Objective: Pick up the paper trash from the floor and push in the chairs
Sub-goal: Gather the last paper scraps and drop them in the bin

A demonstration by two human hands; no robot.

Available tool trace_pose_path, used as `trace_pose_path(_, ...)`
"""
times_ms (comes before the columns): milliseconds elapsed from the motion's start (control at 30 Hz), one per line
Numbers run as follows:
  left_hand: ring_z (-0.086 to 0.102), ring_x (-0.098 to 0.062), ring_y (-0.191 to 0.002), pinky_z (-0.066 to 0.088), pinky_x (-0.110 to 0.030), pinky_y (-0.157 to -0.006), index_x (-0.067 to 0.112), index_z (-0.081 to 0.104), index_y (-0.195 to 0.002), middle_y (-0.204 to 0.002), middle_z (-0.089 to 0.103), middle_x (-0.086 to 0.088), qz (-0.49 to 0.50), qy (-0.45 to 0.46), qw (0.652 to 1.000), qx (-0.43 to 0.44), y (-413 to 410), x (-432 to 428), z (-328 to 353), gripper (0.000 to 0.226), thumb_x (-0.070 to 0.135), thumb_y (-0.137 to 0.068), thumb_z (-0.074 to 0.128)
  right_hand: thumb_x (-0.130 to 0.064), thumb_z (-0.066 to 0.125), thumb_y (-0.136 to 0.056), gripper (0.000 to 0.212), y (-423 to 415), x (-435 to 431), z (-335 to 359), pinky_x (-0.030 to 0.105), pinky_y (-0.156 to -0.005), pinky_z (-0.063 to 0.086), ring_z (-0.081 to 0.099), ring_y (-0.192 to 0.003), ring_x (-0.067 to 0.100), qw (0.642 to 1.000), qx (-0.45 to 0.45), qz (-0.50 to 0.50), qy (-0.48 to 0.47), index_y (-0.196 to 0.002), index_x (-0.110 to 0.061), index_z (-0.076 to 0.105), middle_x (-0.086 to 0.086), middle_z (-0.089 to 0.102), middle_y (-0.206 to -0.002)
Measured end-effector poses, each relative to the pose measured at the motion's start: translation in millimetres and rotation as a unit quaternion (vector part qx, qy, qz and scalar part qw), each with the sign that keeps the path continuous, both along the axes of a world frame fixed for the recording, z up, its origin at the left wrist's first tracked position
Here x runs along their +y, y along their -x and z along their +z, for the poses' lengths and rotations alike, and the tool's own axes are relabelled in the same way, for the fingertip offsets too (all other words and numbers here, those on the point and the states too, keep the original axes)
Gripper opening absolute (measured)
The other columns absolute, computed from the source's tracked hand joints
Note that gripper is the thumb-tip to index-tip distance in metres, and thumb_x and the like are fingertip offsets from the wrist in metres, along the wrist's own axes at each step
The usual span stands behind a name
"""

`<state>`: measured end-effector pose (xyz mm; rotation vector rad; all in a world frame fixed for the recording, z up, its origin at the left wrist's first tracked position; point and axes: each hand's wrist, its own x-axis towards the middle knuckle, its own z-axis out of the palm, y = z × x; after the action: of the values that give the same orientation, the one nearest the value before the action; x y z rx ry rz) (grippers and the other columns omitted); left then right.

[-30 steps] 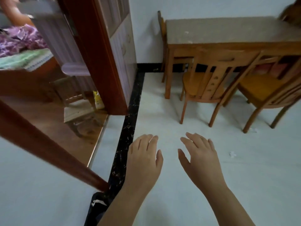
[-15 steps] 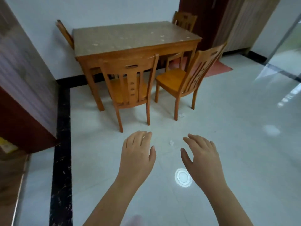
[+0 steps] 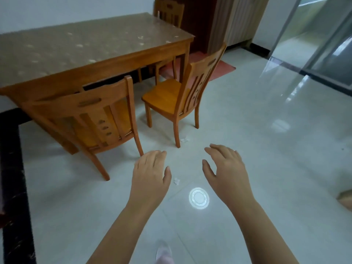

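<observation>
Head view: a wooden worktop [image 3: 76, 50] at far left, one chair [image 3: 85, 111] pulled out before it. The left hand [image 3: 150, 176] hovers empty, fingers relaxed, above the pale floor [image 3: 266, 149]. A crumpled paper scrap [image 3: 176, 181] lies just beside it (a blurry second scrap [image 3: 184, 139], probably paper, touches the second chair [image 3: 190, 92]'s leg). The right hand [image 3: 228, 174] hovers, fingers spread, holding nothing.

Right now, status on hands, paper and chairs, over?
Left hand, right hand open, empty. Near scrap on floor, between hands; far scrap at leg of right chair. Left chair, right chair out from table. Nothing covers scraps.
</observation>
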<state>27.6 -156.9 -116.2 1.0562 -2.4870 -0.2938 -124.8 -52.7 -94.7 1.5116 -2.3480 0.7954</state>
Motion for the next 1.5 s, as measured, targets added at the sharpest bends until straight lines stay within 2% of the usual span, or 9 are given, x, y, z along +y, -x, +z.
trace_pose_path(133, 0.064, -0.034, -0.096, 0.051, -0.045, -0.081, 0.000, 0.065, -0.108, -0.102, 0.069, -0.017, -0.010, 0.006, 0.999, -0.030, 68, -34, -1, 0.036, 0.012, -0.074, 0.072, -0.020, 0.056, -0.077, 0.027, 62, -23, 4, 0.047, -0.079, 0.051, 0.065, -0.093, 0.031, 1.000, 0.005, -0.017, -0.008, -0.096, -0.004, 0.067, 0.014, 0.069, -0.100)
trace_pose_path(267, 0.066, -0.032, -0.091, 0.052, -0.041, -0.077, 0.002, 0.066, -0.104, -0.097, 0.070, -0.015, -0.036, 0.020, 0.999, -0.018, 141, -50, -1, 0.037, 0.011, -0.070, 0.076, -0.027, 0.045, -0.081, 0.035, 131, -37, 8, 0.047, -0.082, 0.049, 0.064, -0.095, 0.030, 0.999, 0.008, -0.031, -0.002, -0.098, -0.005, 0.067, 0.013, 0.069, -0.102)
trace_pose_path(400, 0.067, -0.030, -0.091, 0.053, -0.040, -0.076, 0.005, 0.066, -0.104, -0.098, 0.070, -0.013, -0.017, 0.022, 1.000, -0.014, 214, -60, -6, 0.040, 0.013, -0.067, 0.079, -0.020, 0.056, -0.078, 0.028, 209, -55, 0, 0.047, -0.081, 0.049, 0.064, -0.095, 0.031, 1.000, 0.005, -0.019, 0.004, -0.098, -0.004, 0.067, 0.013, 0.069, -0.102)
trace_pose_path(600, 0.063, -0.029, -0.096, 0.050, -0.040, -0.081, 0.006, 0.064, -0.106, -0.101, 0.068, -0.011, 0.043, 0.009, 0.999, 0.005, 310, -81, -13, 0.034, 0.011, -0.074, 0.073, -0.021, 0.053, -0.079, 0.030, 322, -84, -3, 0.046, -0.078, 0.052, 0.065, -0.092, 0.032, 0.998, 0.020, 0.052, 0.002, -0.097, -0.003, 0.067, 0.014, 0.069, -0.100)
trace_pose_path(700, 0.064, -0.029, -0.096, 0.050, -0.040, -0.083, 0.006, 0.065, -0.105, -0.101, 0.068, -0.011, 0.078, 0.010, 0.997, 0.025, 339, -91, -14, 0.029, 0.013, -0.078, 0.062, -0.019, 0.057, -0.076, 0.029, 362, -112, -7, 0.047, -0.080, 0.051, 0.064, -0.093, 0.032, 0.997, 0.005, 0.081, -0.012, -0.099, -0.003, 0.067, 0.014, 0.068, -0.101)
trace_pose_path(867, 0.064, -0.029, -0.092, 0.051, -0.040, -0.081, 0.004, 0.066, -0.102, -0.098, 0.069, -0.011, 0.152, -0.005, 0.988, 0.033, 358, -127, -28, 0.039, 0.024, -0.081, 0.040, -0.017, 0.060, -0.073, 0.029, 382, -181, -33, 0.047, -0.079, 0.052, 0.065, -0.092, 0.031, 0.982, -0.027, 0.174, -0.061, -0.099, -0.005, 0.067, 0.013, 0.068, -0.100)
trace_pose_path(1167, 0.064, -0.031, -0.098, 0.049, -0.042, -0.084, 0.003, 0.065, -0.107, -0.103, 0.068, -0.013, 0.299, -0.044, 0.952, 0.049, 358, -212, -64, 0.044, 0.027, -0.083, 0.037, -0.009, 0.074, -0.069, 0.027, 382, -315, -71, 0.043, -0.073, 0.053, 0.064, -0.085, 0.031, 0.931, -0.021, 0.339, -0.137, -0.094, -0.005, 0.066, 0.011, 0.069, -0.094)
trace_pose_path(1400, 0.064, -0.030, -0.097, 0.049, -0.040, -0.086, 0.003, 0.065, -0.105, -0.103, 0.068, -0.013, 0.437, -0.055, 0.897, 0.044, 346, -220, -94, 0.040, 0.023, -0.082, 0.039, -0.015, 0.067, -0.073, 0.028, 372, -377, -101, 0.044, -0.076, 0.054, 0.065, -0.086, 0.033, 0.872, -0.026, 0.455, -0.180, -0.099, -0.005, 0.066, 0.013, 0.069, -0.099)
trace_pose_path(1500, 0.064, -0.031, -0.094, 0.050, -0.038, -0.083, 0.002, 0.066, -0.103, -0.101, 0.068, -0.013, 0.489, -0.059, 0.869, 0.038, 350, -218, -115, 0.039, 0.021, -0.081, 0.040, -0.012, 0.071, -0.073, 0.025, 369, -395, -123, 0.041, -0.075, 0.053, 0.065, -0.084, 0.032, 0.843, -0.039, 0.495, -0.207, -0.096, -0.007, 0.067, 0.011, 0.069, -0.095)
